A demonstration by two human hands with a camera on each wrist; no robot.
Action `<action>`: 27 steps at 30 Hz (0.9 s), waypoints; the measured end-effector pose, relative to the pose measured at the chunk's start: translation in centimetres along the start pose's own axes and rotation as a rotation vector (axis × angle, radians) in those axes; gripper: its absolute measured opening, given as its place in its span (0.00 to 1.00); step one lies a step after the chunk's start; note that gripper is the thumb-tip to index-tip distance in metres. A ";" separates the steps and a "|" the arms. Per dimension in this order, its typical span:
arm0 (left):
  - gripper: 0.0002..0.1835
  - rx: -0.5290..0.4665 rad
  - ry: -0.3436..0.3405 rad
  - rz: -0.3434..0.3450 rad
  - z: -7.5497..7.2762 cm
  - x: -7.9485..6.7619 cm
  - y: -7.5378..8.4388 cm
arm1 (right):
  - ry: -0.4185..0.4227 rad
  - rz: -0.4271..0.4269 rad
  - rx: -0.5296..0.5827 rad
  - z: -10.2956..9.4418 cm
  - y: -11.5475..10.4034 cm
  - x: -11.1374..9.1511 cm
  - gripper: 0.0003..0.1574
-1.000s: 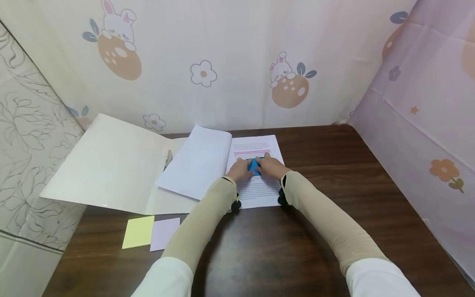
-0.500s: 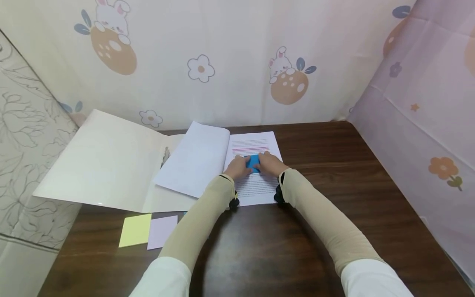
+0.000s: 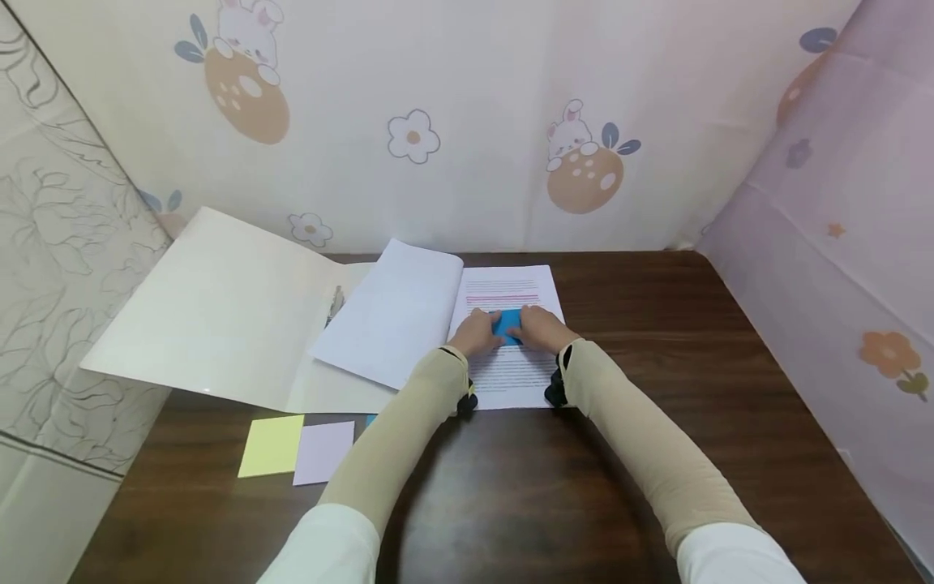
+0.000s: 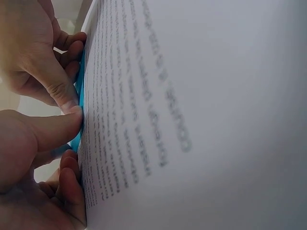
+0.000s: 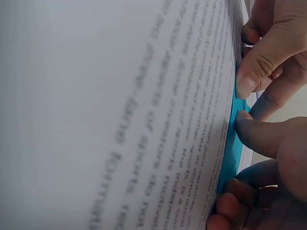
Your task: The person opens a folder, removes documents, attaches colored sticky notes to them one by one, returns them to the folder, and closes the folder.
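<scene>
A blue sticky note lies on the printed page, below pink highlighted lines. My left hand presses its left side and my right hand its right side. In the left wrist view both thumbs meet at the near edge of the blue note, and the fingers rest around it on the paper. Seen from the right wrist, the right thumb lies extended against the note, with that hand's other fingers bent along the page. Parts of the note are covered by the fingers.
Turned-over sheets lie left of the page, on a wide white folder with a metal clip. Yellow and lilac sticky pads lie in front, with a blue corner beside the left sleeve. A patterned curtain stands behind.
Both hands stay at the blue note, their fingertips slightly farther apart, so more of its middle shows. The head view has shifted a little.
</scene>
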State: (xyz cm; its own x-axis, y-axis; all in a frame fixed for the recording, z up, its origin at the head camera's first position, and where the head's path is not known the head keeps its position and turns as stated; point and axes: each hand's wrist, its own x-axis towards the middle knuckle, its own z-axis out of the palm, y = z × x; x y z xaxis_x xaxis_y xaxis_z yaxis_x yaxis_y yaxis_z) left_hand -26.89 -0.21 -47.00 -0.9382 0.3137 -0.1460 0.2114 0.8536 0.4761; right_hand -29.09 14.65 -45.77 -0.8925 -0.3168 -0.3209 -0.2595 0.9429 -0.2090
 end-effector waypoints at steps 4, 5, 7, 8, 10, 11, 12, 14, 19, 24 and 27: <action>0.34 -0.002 -0.004 0.010 0.3 0.0 0.5 | 0.004 0.015 -0.003 0.0 0.6 -0.4 0.36; 0.34 -0.001 -0.003 0.008 0.5 0.0 0.6 | 0.006 0.015 0.006 0.0 0.7 -0.5 0.36; 0.34 0.008 -0.005 0.000 0.7 0.0 0.6 | 0.018 0.007 0.025 0.2 0.8 -0.6 0.36; 0.33 0.018 -0.010 -0.002 0.8 -0.1 0.5 | 0.026 0.000 0.034 0.4 0.9 -0.6 0.36; 0.33 0.024 -0.032 -0.001 0.7 -0.2 0.3 | 0.044 -0.012 0.058 0.8 1.0 -0.7 0.36; 0.32 0.023 -0.050 0.000 0.6 -0.3 0.1 | 0.054 -0.022 0.064 0.9 1.0 -0.7 0.36; 0.32 0.016 -0.070 0.005 0.4 -0.4 0.0 | 0.066 -0.027 0.077 1.1 1.0 -0.8 0.36; 0.30 -0.014 -0.104 0.021 -0.2 -0.6 -0.2 | 0.087 -0.031 0.102 1.2 1.2 -0.9 0.38; 0.24 -0.117 -0.099 0.026 -2.0 -1.5 -0.9 | 0.090 -0.011 0.228 0.7 1.8 -1.4 0.35; 0.21 -0.109 0.003 0.013 -3.6 -2.6 -1.7 | 0.107 -0.017 0.290 0.0 2.9 -2.1 0.29; 0.20 -0.067 0.049 0.015 -4.4 -3.2 -2.0 | 0.127 -0.014 0.298 -0.3 3.4 -2.6 0.28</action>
State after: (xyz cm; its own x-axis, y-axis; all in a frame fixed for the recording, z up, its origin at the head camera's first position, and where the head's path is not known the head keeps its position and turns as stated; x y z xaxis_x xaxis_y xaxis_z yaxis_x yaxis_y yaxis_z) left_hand -25.56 -4.76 -43.67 -0.9476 0.3045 -0.0963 0.2086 0.8185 0.5352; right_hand -27.72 18.74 -45.36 -0.9334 -0.2965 -0.2019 -0.1696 0.8608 -0.4798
